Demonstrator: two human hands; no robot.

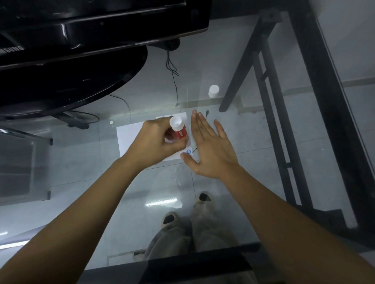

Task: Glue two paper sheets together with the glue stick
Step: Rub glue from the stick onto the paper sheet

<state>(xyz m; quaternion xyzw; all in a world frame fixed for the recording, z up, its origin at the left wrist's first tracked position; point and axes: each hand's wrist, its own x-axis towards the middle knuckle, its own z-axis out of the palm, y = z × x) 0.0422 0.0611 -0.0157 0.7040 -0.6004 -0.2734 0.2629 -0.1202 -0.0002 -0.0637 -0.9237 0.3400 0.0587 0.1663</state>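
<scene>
Left hand point(159, 138) pinching glue stick point(178, 129) on paper point(129, 139), right hand point(210, 149) spread flat, off the sheet — paper could drag or wrinkle on the glass bench point(256, 139).

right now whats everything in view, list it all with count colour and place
glue stick: 1, red with white end, held in left hand over the paper
cap: 1, white, upright on the table beyond the hands
paper: white, at least two sheets overlapping, under the hands; one has a blue logo
table: 1, glass top with black frame
monitor: 1, black, far left on the table
cable: thin, black, running from the monitor toward the paper
shoes: 2, beige, seen through the glass
left hand: gripping the glue stick
right hand: open, flat, right of the paper
</scene>
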